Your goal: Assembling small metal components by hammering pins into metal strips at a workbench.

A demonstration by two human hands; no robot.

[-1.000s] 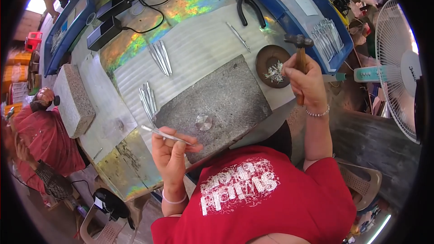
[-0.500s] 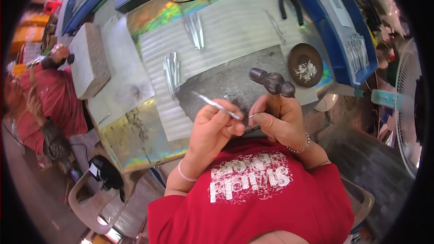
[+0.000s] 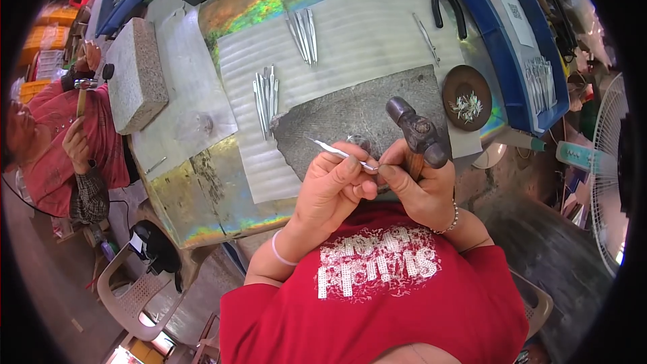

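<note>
My left hand [image 3: 333, 185] is closed around a slim silver metal tool [image 3: 335, 151], pointed at its far-left end. In my right hand [image 3: 431, 195] I grip a ball-peen hammer [image 3: 419, 131] by its wooden handle, dark head up. The right thumb and index finger also meet the near end of the silver tool; a small piece pinched there is too hidden to make out. Both hands are raised over the near edge of a dark stone slab [image 3: 317, 125]. Right of the slab, a round brown dish [image 3: 450, 84] holds small silvery pieces [image 3: 466, 106].
Bundles of silver tools [image 3: 266, 101] lie on white foam sheeting [image 3: 232, 61]. Black-handled pliers [image 3: 450, 7] and a blue tray [image 3: 495, 61] stand to the right, a granite block [image 3: 138, 77] to the left. A person [image 3: 57, 135] with a hammer sits left; a fan [image 3: 606, 175] stands right.
My hands have come together, so the silver tool's near end now meets my right fingertips. The hammer's head has turned. The co-worker's hammer now shows upright.
</note>
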